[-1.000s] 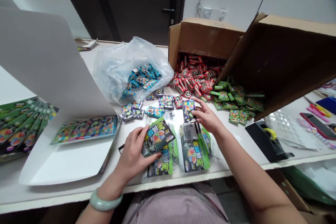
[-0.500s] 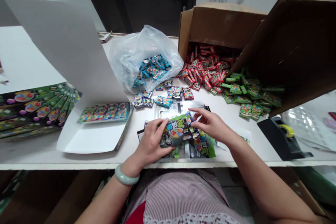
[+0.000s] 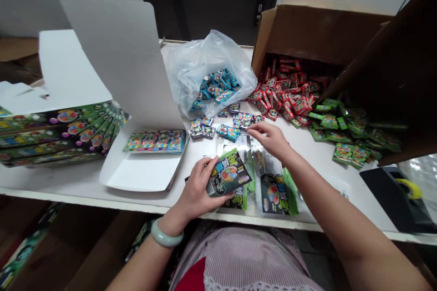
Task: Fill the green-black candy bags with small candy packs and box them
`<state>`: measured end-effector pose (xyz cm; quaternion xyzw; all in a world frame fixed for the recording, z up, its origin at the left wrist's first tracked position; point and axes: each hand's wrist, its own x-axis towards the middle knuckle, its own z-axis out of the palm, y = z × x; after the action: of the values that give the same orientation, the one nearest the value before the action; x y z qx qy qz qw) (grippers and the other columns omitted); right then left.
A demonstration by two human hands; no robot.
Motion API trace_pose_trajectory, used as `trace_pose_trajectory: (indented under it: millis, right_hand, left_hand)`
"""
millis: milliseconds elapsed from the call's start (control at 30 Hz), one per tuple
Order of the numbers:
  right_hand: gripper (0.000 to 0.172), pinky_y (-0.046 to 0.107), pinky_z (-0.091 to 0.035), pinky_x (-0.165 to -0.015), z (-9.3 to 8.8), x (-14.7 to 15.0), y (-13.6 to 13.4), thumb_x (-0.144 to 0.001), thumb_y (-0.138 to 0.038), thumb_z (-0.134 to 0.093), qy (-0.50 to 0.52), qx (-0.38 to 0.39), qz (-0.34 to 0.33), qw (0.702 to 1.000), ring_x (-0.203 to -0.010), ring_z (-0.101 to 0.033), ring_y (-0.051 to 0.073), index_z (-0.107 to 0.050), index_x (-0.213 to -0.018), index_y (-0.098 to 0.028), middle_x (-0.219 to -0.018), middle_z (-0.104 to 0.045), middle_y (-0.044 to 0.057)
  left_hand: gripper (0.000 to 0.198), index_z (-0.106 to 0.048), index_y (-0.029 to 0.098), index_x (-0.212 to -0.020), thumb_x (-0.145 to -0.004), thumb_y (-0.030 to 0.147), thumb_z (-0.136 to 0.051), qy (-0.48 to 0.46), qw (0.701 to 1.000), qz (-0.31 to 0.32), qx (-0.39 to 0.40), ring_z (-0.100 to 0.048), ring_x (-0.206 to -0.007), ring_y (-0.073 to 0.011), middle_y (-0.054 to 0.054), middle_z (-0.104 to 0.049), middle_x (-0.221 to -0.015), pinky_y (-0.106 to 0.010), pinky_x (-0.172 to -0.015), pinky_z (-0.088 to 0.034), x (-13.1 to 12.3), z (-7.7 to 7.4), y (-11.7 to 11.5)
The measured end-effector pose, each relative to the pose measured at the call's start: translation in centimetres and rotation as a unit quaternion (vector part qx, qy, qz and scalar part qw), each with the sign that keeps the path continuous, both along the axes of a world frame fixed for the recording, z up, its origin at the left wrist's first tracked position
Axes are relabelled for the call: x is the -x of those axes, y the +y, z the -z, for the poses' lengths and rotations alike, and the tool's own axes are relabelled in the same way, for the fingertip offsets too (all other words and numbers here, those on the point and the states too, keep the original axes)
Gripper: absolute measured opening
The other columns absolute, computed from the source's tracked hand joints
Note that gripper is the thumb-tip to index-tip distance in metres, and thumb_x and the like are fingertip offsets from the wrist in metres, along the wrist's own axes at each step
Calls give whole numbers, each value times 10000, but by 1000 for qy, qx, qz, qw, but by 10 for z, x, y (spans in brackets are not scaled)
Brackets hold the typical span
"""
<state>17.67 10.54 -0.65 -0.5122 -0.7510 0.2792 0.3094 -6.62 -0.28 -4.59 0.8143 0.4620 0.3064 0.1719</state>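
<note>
My left hand (image 3: 197,189) is closed around a dark candy pouch (image 3: 228,173) with green edges and colourful print, tilted above the table. My right hand (image 3: 271,138) stretches its fingers over the small candy boxes, holding nothing that I can see. By its fingertips lie a red box (image 3: 258,118), partly hidden, and purple boxes (image 3: 243,120). Just left of them is a blue pair of boxes (image 3: 228,132). More purple boxes (image 3: 202,128) sit further left. Beneath my hands, flat on the table, are more printed pouches (image 3: 275,194) with clear parts.
An open white display box (image 3: 143,175) with a row of packs stands left. Behind are a plastic bag (image 3: 177,72) of blue boxes and a carton (image 3: 317,27) with red boxes (image 3: 287,95) spilling out. Green boxes (image 3: 329,121) and a tape dispenser (image 3: 385,198) are at right.
My right hand has left the pouch and moved away to the small boxes. My left hand keeps the pouch, now lower and more tilted. The view has shifted left.
</note>
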Motion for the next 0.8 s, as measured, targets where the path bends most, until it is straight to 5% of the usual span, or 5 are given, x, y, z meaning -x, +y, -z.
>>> trace_pose_trajectory:
  millis: [267, 367, 600, 733, 800]
  right_hand:
    - [319, 411, -405, -914, 34, 74, 64, -590, -193, -789, -110, 46, 1, 993, -1041, -577, 317, -661, -882, -178, -994, -689, 130]
    - [121, 365, -429, -838, 30, 56, 60, -794, -294, -583, -49, 53, 35, 997, -942, -600, 257, -625, -836, -189, -908, -677, 90]
    - [320, 282, -473, -579, 12, -9, 7, -841, -453, -419, 135, 134, 60, 980, -615, -581, 154, -572, -910, -181, -727, -620, 23]
    - [334, 308, -505, -684, 10, -40, -21, -746, -329, -592, 255, 181, 6, 950, -723, -618, 152, -568, -1061, -221, -817, -644, 5]
    - [268, 370, -494, -825, 13, -55, -29, -731, -210, -589, 205, 112, -23, 972, -856, -627, 172, -597, -999, -224, -885, -659, 16]
  left_hand:
    - [914, -240, 238, -1454, -705, 377, -745, -13, 1000, -12, 10, -440, -1229, -331, -142, -401, -1286, -521, -1028, -426, 12, -1, -7]
    - [920, -246, 238, -1458, -700, 378, -748, -21, 1000, -17, 4, -447, -1226, -332, -139, -406, -1290, -517, -1030, -427, 18, 1, -4]
    - [890, -239, 244, -1464, -738, 443, -715, -18, 1000, -19, -13, -468, -1204, -321, -128, -418, -1279, -510, -1027, -437, 18, 0, 4]
    - [871, -248, 261, -1460, -745, 444, -712, 11, 1000, -21, -15, -475, -1199, -320, -119, -430, -1276, -507, -1031, -433, 16, 0, 6]
    - [860, -269, 264, -1453, -741, 454, -711, 26, 999, -23, -19, -485, -1190, -320, -112, -440, -1268, -500, -1026, -441, 14, -1, 8]
